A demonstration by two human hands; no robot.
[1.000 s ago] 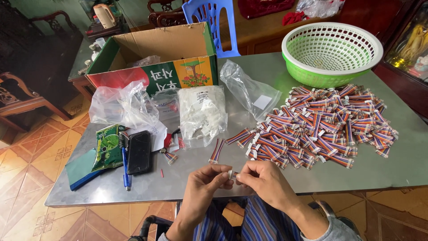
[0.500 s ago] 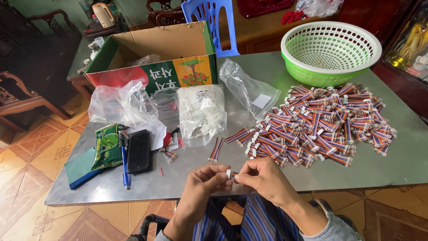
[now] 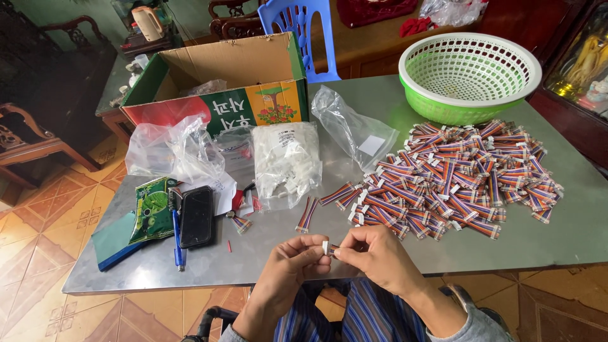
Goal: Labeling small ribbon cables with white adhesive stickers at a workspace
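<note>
My left hand (image 3: pixel 290 266) and my right hand (image 3: pixel 373 256) meet at the table's near edge, fingertips pinched together on a small white connector (image 3: pixel 326 247) with short coloured wires. Just beyond them lies one loose striped wire piece (image 3: pixel 308 214). A big pile of the same striped wire pieces with white ends (image 3: pixel 453 177) spreads across the right half of the metal table (image 3: pixel 570 234). A clear bag of white connector parts (image 3: pixel 286 161) lies in the middle.
A green and white mesh basket (image 3: pixel 468 76) stands at the back right, an open cardboard box (image 3: pixel 221 88) at the back left. Crumpled clear bags (image 3: pixel 174 152), a black phone (image 3: pixel 197 216), a blue pen (image 3: pixel 177 237) and a green packet (image 3: pixel 152 209) lie at the left.
My hands have stayed at the table's near edge, fingers shifting slightly on the small connector. Nothing else has moved.
</note>
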